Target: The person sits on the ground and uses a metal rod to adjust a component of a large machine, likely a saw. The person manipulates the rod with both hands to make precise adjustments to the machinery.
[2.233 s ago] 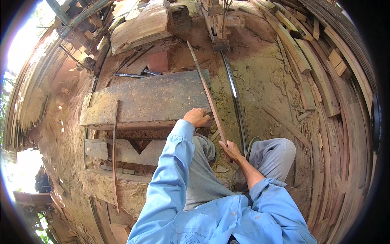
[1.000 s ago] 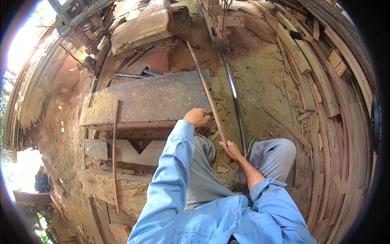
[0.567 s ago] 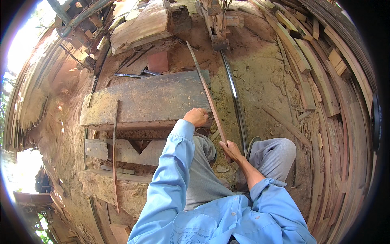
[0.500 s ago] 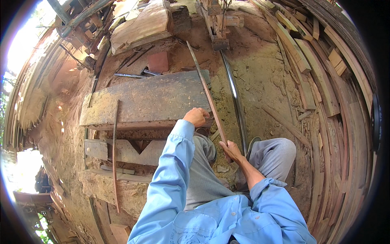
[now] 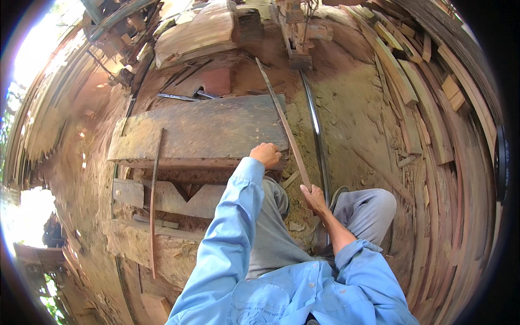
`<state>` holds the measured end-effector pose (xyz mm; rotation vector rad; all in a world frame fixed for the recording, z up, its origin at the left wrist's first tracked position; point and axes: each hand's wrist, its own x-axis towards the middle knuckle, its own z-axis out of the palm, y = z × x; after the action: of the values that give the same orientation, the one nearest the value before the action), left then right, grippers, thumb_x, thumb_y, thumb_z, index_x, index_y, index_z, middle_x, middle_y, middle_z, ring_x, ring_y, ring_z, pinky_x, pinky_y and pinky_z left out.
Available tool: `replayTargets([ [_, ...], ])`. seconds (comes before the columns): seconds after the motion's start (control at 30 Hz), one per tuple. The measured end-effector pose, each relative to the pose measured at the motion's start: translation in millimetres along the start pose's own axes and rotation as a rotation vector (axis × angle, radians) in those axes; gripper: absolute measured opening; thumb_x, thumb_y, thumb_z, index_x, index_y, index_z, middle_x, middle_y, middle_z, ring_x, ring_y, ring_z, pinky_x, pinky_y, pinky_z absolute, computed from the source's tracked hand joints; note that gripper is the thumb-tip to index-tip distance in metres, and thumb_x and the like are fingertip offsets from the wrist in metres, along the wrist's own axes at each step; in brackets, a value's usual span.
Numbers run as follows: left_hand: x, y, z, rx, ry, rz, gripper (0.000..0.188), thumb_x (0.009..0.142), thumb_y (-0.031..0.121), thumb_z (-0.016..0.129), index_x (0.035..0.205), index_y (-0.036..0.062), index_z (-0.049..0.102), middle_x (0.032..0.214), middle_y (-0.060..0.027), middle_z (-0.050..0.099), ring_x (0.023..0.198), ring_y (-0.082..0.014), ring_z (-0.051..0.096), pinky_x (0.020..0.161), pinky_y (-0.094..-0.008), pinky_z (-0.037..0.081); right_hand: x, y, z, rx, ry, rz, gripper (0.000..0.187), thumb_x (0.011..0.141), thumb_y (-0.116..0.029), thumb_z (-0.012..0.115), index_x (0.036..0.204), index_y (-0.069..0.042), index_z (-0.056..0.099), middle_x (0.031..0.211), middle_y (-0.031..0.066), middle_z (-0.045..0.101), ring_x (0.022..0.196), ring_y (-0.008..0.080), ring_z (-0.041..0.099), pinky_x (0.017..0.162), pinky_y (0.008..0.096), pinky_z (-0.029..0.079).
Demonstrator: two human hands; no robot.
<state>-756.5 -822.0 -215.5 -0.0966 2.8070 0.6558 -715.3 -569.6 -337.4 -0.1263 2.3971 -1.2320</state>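
A thick, weathered wooden beam (image 5: 200,127) lies across in front of me. At its near right corner rests my left hand (image 5: 265,155), fingers curled; whatever they may hold is hidden beneath the hand. My right hand (image 5: 314,199), beside my knee, is closed round the near end of a long thin wooden strip (image 5: 287,127). The strip slants away to the upper left, passing along the beam's right end and beyond its far edge. Another narrow wooden strip (image 5: 156,203) lies crosswise over the beam's left part and the timbers nearer to me.
Just right of the strip runs a shiny metal rail (image 5: 316,119). A board with a V-shaped notch (image 5: 200,200) lies nearer than the beam. Beyond it are a hammer (image 5: 206,94) and a reddish square piece (image 5: 216,81). Stacked planks (image 5: 428,114) line the right side.
The view has shifted slightly, so the surroundings sit a little farther right. Both hands keep nearly the same places, the right one still gripping the strip.
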Motion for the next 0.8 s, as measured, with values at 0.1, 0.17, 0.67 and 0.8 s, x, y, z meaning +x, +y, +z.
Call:
replayTargets([
  [0.1,-2.5,2.3,-1.8,-0.073,0.084,-0.075,0.054,0.091,0.042,0.048,0.115,-0.0042,0.060,0.108,-0.0297,0.062,0.107,-0.0445,0.058,0.095,-0.0481,0.045,-2.1,-26.3,-6.6,0.001,0.036,-0.039,0.050,0.087,-0.046,0.060,0.085,0.005,0.059,0.069,0.0209,0.061,0.065,0.0301,0.062,0.062,0.0433,0.045],
  [0.17,-3.0,15.1,-8.7,-0.162,0.189,-0.125,0.069,0.092,0.051,0.046,0.123,-0.0105,0.051,0.110,-0.0340,0.060,0.109,-0.0459,0.056,0.097,-0.0481,0.043,-1.0,-37.9,-10.2,-0.050,0.122,-0.148,0.047,0.088,-0.042,0.061,0.084,0.004,0.059,0.068,0.0214,0.060,0.062,0.0301,0.060,0.060,0.0421,0.045],
  [0.67,-169.5,6.3,-184.3,-1.077,0.962,-0.070,0.024,0.096,0.024,0.056,0.110,0.0046,0.052,0.067,0.0024,0.049,0.051,-0.0072,0.048,0.041,-0.0214,0.038,-75.2,-244.5,-95.4,0.109,-0.241,-0.718,0.042,0.095,-0.035,0.058,0.119,-0.001,0.057,0.074,0.0051,0.062,0.063,0.0106,0.058,0.058,0.0266,0.048],
  [0.8,-230.5,-95.4,-159.7,-0.682,0.884,-0.367,0.032,0.095,0.034,0.054,0.102,0.0037,0.060,0.066,0.0029,0.048,0.056,-0.0052,0.046,0.047,-0.0242,0.038,-46.8,-220.7,-132.0,0.105,-0.194,-0.621,0.044,0.096,-0.041,0.055,0.115,-0.002,0.059,0.072,0.0031,0.060,0.061,0.0091,0.057,0.057,0.0236,0.047],
])
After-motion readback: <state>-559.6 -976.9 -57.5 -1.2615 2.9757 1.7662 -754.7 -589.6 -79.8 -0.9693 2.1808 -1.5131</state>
